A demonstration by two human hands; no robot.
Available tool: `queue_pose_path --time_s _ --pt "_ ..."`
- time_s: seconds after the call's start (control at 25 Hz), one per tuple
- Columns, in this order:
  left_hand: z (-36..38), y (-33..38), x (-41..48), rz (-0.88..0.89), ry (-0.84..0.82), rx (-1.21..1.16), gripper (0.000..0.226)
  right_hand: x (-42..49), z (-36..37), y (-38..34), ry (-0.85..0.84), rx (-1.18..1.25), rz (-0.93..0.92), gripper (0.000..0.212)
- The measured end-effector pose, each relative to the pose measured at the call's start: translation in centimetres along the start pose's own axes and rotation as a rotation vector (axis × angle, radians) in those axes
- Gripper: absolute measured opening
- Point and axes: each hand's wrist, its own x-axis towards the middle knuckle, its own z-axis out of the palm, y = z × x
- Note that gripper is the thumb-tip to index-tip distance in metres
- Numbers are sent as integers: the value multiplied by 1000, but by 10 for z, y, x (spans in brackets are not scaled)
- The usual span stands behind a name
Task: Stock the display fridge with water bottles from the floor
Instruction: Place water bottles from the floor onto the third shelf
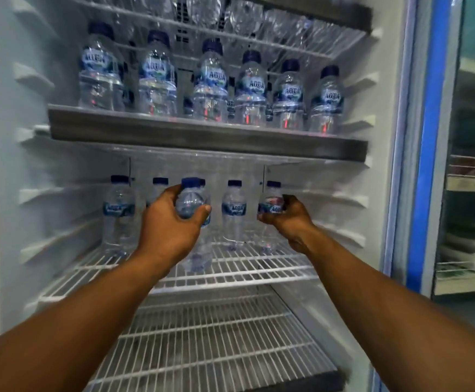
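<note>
The display fridge (1, 165) fills most of the frame, its white ribbed walls open to view and its blue-edged glass door (428, 137) swung out along the right edge. Beyond the door, at far right, blurred store shelving (471, 179) shows. Across the bottom centre lies the lower wire shelf (216, 349), and above it the middle wire shelf (244, 274) spans the centre of the frame. A grey-fronted shelf (202, 135) crosses the upper half and carries a full front row of blue-capped water bottles (251, 89), with more bottles partly hidden behind them. At the very top, a top wire shelf (230, 35) holds clear bottles too blurred to count. Toward the back of the middle wire shelf stand a few upright bottles, among them a far-left bottle (118, 216) and a centre bottle (234, 213). Two bare forearms reach in from the bottom corners. The left grip (168, 224) is wrapped round the shoulder of a held bottle (192, 202), roughly upright, its base low over the middle shelf's wires. The right grip (290, 219) curls round the labelled waist of a right-hand bottle (271, 205) at the end of the back row; whether its base touches the wires cannot be told.
</note>
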Motion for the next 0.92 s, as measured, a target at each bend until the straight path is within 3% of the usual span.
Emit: queue_pose_path --time_s 0.08,0.24,0.4,0.52,0.72,0.88,0.92 --pt "6 -8 3 5 -24 3 56 1 5 8 -27 -51 -8 57" --pt "10 -24 -4 15 -106 -1 59 -5 4 17 -26 -162 13 67" --pt "7 -28 -6 -41 -194 10 87 -3 4 20 -22 -296 19 64" --pt "9 -29 -8 -101 -234 14 94 0 8 18 -32 -371 -8 60" --pt "8 -30 -8 -161 -246 54 80 -8 7 11 -71 -434 19 56" --pt "7 -26 -10 -165 -240 -9 66 -37 15 -21 231 -392 -204 42" --pt "5 -26 -9 -168 -202 -41 63 -47 23 -33 216 -337 -268 36"
